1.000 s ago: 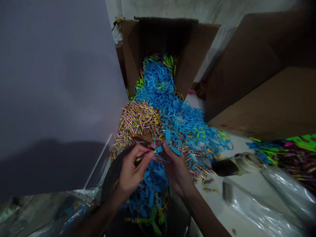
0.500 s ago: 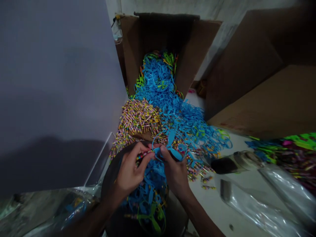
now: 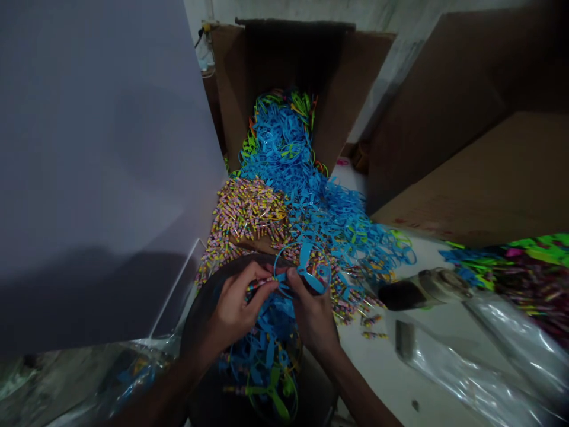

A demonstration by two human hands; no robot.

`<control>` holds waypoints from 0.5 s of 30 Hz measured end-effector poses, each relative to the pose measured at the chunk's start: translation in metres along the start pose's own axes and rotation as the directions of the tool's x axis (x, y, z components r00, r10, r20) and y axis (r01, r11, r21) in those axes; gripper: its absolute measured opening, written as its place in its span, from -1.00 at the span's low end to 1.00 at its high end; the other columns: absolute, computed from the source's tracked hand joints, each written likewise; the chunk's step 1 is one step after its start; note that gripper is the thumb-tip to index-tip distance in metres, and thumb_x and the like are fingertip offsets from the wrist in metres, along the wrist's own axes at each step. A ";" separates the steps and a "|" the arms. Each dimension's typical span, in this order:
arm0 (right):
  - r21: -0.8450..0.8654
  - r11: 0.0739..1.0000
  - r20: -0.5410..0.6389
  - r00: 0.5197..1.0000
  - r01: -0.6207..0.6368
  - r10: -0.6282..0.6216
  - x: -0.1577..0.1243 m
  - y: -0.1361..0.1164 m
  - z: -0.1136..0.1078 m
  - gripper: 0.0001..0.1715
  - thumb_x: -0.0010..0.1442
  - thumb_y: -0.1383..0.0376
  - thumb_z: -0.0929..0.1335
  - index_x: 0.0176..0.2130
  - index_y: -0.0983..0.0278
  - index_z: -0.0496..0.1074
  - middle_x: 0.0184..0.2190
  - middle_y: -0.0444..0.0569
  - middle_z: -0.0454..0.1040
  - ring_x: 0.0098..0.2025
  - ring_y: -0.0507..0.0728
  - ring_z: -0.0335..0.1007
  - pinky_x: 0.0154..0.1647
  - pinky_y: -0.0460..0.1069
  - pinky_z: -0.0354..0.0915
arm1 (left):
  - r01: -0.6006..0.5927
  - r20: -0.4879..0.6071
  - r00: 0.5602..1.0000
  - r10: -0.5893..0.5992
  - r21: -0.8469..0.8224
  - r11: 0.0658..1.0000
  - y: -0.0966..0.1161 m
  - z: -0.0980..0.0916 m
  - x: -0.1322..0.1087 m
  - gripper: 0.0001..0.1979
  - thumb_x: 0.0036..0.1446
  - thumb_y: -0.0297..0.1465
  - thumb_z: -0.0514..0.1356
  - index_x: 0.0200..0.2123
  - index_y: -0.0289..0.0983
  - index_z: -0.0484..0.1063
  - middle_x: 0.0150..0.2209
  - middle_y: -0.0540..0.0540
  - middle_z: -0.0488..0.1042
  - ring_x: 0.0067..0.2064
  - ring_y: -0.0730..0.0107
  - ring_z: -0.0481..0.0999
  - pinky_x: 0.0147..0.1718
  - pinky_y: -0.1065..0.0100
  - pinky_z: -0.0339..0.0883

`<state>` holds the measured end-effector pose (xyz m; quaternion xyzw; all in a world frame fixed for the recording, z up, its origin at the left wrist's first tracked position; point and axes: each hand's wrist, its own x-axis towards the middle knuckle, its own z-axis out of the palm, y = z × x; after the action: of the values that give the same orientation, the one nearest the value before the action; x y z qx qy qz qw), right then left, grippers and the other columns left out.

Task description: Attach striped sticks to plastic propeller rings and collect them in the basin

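In the head view I see two hands at work above a dark tub (image 3: 198, 302). The left hand (image 3: 237, 302) pinches one striped stick (image 3: 255, 284) between thumb and fingers; the right hand (image 3: 315, 317) is closed on one blue propeller ring (image 3: 305, 255), just beside the stick's end, and whether they are joined I cannot tell. Inside the tub lie many blue rings and one green propeller (image 3: 273, 388). Of cardboard boxes there are two: the open box (image 3: 230, 89) spills a blue heap (image 3: 284, 160), uncountable, beside a stick pile (image 3: 249, 207); the right box (image 3: 480, 184) hides its contents. On the white table (image 3: 368, 367) lies one dark cylinder (image 3: 422, 289). The coloured heap (image 3: 524, 279) at right is cut off.
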<state>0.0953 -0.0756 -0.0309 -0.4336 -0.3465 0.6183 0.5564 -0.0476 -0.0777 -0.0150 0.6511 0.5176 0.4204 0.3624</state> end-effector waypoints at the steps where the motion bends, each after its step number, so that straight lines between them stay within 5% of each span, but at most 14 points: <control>1: 0.005 1.000 -0.016 1.000 0.012 -0.012 0.001 -0.001 0.002 -0.77 0.12 0.08 0.47 -0.20 0.06 0.58 -0.12 -0.11 0.62 0.03 0.25 0.50 0.18 0.19 0.29 | 0.010 -0.002 1.000 -0.010 -0.025 1.000 -0.002 0.000 0.000 -0.89 0.27 -0.28 0.19 -0.28 -0.19 0.40 -0.30 0.01 0.53 -0.22 0.36 0.53 -0.25 0.42 0.34; 5: 0.037 0.998 0.120 0.992 -0.050 0.045 0.013 -0.010 -0.012 -0.50 0.06 -0.09 0.46 -0.11 0.15 0.59 -0.11 0.04 0.63 0.04 0.35 0.51 0.09 0.24 0.37 | -0.006 0.014 1.000 0.007 -0.096 0.995 -0.005 -0.016 0.003 -0.83 0.26 -0.25 0.21 -0.31 -0.23 0.40 -0.39 0.02 0.51 -0.33 0.41 0.51 -0.33 0.44 0.33; 8: -0.017 0.997 0.129 0.989 0.077 -0.074 0.035 -0.012 -0.054 -0.06 0.08 -0.41 0.17 0.05 0.16 0.51 0.02 0.13 0.57 0.14 0.38 0.43 0.12 0.27 0.33 | -0.061 0.228 0.972 0.060 0.000 0.998 -0.007 -0.048 0.010 -0.79 0.27 -0.23 0.18 -0.32 -0.24 0.46 -0.41 0.01 0.54 -0.36 0.41 0.52 -0.35 0.44 0.33; 11: -0.443 0.846 -0.036 0.937 0.296 -0.346 0.070 -0.004 -0.106 -0.21 0.29 -0.26 0.08 0.12 0.14 0.46 0.13 0.08 0.50 0.19 0.32 0.39 0.17 0.25 0.29 | -0.105 0.298 0.954 0.029 0.244 0.964 -0.022 -0.076 0.027 -0.73 0.33 -0.22 0.10 -0.26 -0.23 0.52 -0.30 -0.02 0.60 -0.25 0.36 0.56 -0.24 0.42 0.34; 12: -0.651 0.698 -0.003 0.918 0.299 -0.396 0.083 0.001 -0.119 -0.28 0.32 -0.20 0.11 0.12 0.15 0.45 0.14 0.07 0.49 0.18 0.30 0.40 0.15 0.24 0.30 | -0.091 0.245 0.970 0.009 0.327 0.941 -0.032 -0.081 0.036 -0.71 0.34 -0.22 0.08 -0.25 -0.23 0.52 -0.28 -0.03 0.61 -0.23 0.35 0.57 -0.21 0.40 0.34; 15: -0.790 0.538 0.071 0.914 0.296 -0.399 0.122 0.019 -0.142 -0.43 0.22 -0.10 0.31 0.00 0.21 0.54 0.12 0.13 0.49 0.23 0.35 0.30 0.26 0.30 0.15 | -0.059 0.201 0.979 -0.038 0.454 0.889 -0.075 -0.081 0.069 -0.76 0.32 -0.29 0.10 -0.18 -0.27 0.52 -0.20 -0.11 0.62 -0.16 0.27 0.56 -0.13 0.32 0.35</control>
<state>0.2184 0.0346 -0.1209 -0.5906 -0.6271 0.2533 0.4402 -0.1421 0.0083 -0.0402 0.7607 0.5584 0.2192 0.2479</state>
